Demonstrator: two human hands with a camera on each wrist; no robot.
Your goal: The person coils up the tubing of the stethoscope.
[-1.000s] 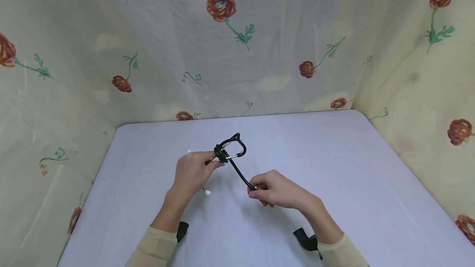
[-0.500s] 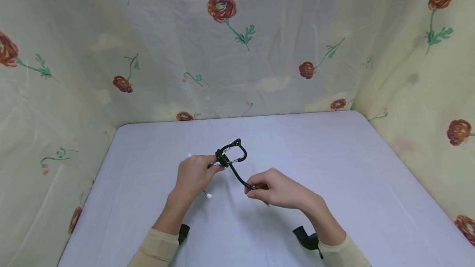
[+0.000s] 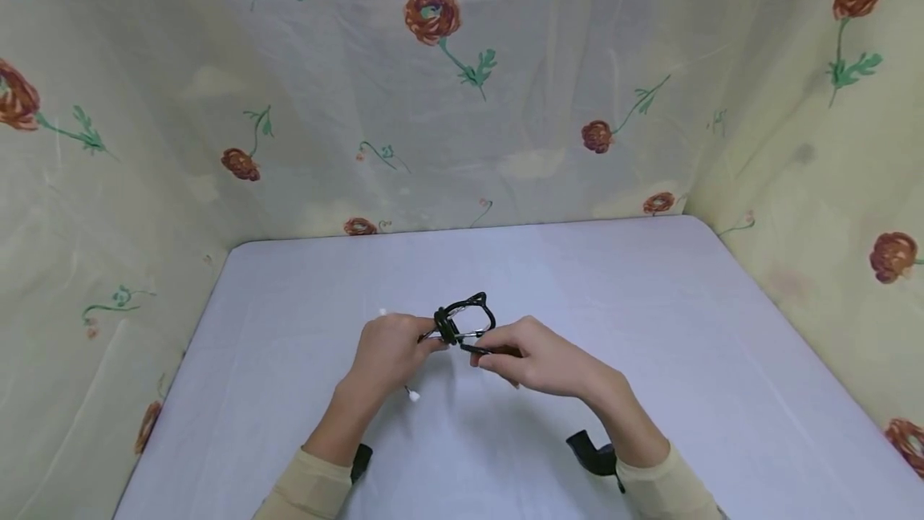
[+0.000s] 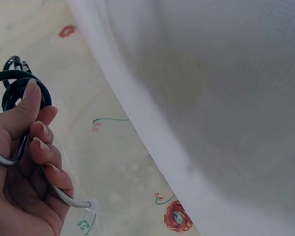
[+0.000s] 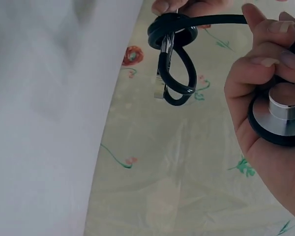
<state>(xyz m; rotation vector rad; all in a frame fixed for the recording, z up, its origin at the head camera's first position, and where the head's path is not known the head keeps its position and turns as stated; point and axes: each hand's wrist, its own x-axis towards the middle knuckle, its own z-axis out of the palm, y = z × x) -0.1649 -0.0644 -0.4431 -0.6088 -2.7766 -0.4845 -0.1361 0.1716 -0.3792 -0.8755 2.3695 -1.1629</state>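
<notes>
A black stethoscope is held up over the table between both hands. Its tubing (image 3: 445, 327) is wound in tight coils around the metal ear tubes, with a loop standing out beyond them. My left hand (image 3: 390, 351) grips the ear tubes just below the coils, thumb pressed against the winding (image 4: 46, 93). One white eartip (image 4: 92, 204) sticks out past the left fingers. From the coils a short stretch of tubing (image 5: 216, 19) runs across to my right hand (image 3: 537, 355), whose curled fingers hold its end. The silver chestpiece (image 5: 286, 105) lies against the right palm, hidden in the head view.
A white-covered table (image 3: 613, 287) spreads beneath the hands. Floral-patterned sheets (image 3: 534, 135) hang behind it and along both sides. Dark wrist-worn pieces (image 3: 593, 454) show beside the beige sleeves (image 3: 310, 484).
The left hand and the coiled tubing have shifted right and slightly down. The right hand has risen a little closer to the coils, so the free tubing between the hands looks shorter.
</notes>
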